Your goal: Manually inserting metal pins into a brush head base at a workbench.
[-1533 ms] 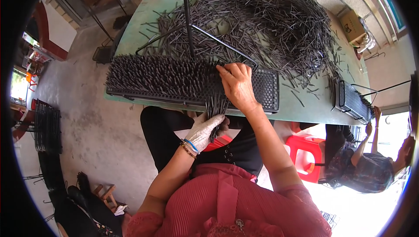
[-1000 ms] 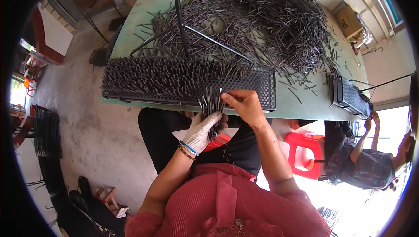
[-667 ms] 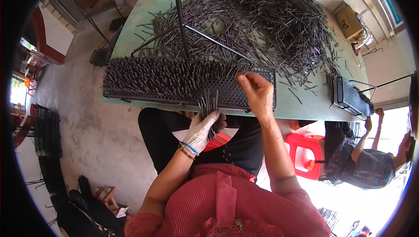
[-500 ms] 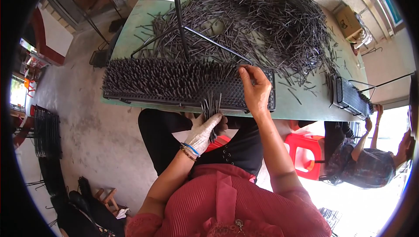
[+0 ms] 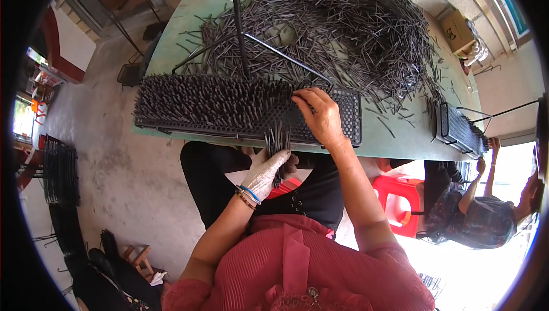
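A long black perforated block [image 5: 341,111], with a metal frame and handle [image 5: 238,19], lies along the table's near edge. Dark bristle strips [image 5: 200,100] stand upright in its left and middle holes; the right end shows bare holes. Below the block's front edge, my left hand [image 5: 265,172], in a pale glove, is closed round a bundle of loose strips [image 5: 278,137]. My bare right hand [image 5: 321,113] is over the block where the standing strips end, thumb and fingers pinched together. Whatever lies between those fingertips is too small to make out.
Loose dark strips [image 5: 377,30] lie heaped across the green table [image 5: 400,136]. On the right, another person [image 5: 477,216] works at a similar block [image 5: 457,131]. A red stool [image 5: 400,196] stands below the table edge; a carton [image 5: 457,30] sits at the far right.
My right hand has moved a little left along the block, to the edge of the standing strips. The left hand keeps its bundle in nearly the same place.
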Motion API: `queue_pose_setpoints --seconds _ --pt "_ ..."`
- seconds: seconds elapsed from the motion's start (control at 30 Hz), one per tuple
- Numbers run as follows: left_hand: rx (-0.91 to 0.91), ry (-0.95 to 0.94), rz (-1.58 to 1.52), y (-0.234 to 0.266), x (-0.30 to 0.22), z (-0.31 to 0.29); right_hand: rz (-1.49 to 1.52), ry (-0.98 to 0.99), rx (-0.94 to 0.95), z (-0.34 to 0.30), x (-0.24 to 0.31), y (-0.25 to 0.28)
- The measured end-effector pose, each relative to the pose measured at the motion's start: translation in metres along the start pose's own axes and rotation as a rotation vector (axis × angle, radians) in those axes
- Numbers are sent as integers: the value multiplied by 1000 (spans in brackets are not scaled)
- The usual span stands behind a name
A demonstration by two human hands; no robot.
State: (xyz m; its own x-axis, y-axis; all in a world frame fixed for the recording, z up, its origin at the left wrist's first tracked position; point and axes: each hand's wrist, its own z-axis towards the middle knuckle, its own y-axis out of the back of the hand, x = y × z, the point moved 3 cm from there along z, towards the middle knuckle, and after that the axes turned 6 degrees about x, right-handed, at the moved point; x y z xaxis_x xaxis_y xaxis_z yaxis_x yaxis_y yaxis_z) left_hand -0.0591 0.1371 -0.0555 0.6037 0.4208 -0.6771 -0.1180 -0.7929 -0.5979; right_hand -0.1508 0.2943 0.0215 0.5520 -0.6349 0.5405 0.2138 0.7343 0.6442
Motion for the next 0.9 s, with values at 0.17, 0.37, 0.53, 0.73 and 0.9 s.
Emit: queue_pose_setpoints --seconds 0.17,0.37,0.53,0.73,0.9 --pt "2 1 1 2 1 0 94 -177 -31 -7 -4 -3" --pt "81 17 27 -4 -1 0 13 -84 -76 -10 -5 -4" --pt "5 9 -5 -3 0 -1 -20 -85 -154 -10 7 1" --pt "57 -116 -35 -3 -5 -2 303 -421 295 -39 13 -2" --pt "13 -121 -26 -6 -7 -4 588 -605 335 -44 7 -7"
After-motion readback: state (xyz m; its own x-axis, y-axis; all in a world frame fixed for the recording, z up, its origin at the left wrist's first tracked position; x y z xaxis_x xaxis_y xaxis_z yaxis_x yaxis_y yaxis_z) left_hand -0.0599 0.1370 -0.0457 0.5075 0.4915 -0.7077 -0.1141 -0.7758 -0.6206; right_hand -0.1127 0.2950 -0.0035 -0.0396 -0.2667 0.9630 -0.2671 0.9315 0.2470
